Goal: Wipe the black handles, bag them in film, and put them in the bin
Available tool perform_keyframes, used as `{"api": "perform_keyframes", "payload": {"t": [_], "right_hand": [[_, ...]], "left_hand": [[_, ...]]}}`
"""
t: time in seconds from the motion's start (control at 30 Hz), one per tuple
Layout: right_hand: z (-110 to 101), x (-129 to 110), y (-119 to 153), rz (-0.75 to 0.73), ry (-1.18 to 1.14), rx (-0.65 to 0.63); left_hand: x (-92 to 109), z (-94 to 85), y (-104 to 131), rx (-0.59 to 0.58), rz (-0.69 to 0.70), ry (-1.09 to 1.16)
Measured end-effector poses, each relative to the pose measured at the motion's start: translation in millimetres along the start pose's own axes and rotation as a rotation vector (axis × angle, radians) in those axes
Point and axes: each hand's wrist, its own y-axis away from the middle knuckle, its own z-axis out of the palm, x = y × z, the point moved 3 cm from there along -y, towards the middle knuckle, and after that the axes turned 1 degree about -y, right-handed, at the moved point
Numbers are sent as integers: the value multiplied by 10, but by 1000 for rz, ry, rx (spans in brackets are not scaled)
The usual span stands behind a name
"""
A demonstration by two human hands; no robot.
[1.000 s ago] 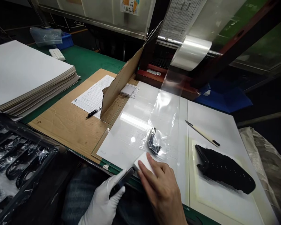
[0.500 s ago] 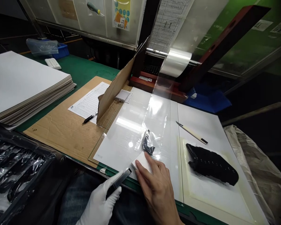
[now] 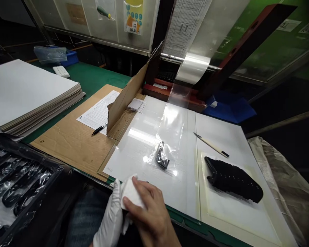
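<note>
My left hand (image 3: 110, 218), in a white glove, is low in the view at the table's front edge. It is closed around a black, narrow part that the earlier frame shows; now the part is hidden behind the cloth and fingers. My bare right hand (image 3: 153, 209) pinches a folded white cloth (image 3: 130, 192) and presses it against the left hand's palm side. Beyond them, a black curved piece in clear film (image 3: 162, 157) lies on the glass-topped white board (image 3: 136, 156).
A film roll (image 3: 193, 68) hangs on a rod at the back. To the right lie a craft knife (image 3: 211, 144) and a stack of black parts (image 3: 234, 178). An upright cardboard divider (image 3: 126, 99), a pen (image 3: 99, 129) and a paper stack (image 3: 28, 91) are left. Bagged black parts (image 3: 20, 185) fill a tray.
My right hand has moved left and down with the white cloth, over the black part in my left hand. The left hand has turned more upright. The camera view has shifted slightly.
</note>
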Motion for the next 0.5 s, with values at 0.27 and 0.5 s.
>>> {"api": "perform_keyframes", "payload": {"t": [0.27,0.5], "right_hand": [[182,-57,167,150,203,163],[230,-116,206,324,311,227]], "left_hand": [[45,91,16,-33,-30,9],[20,111,15,-18,56,-30]]}}
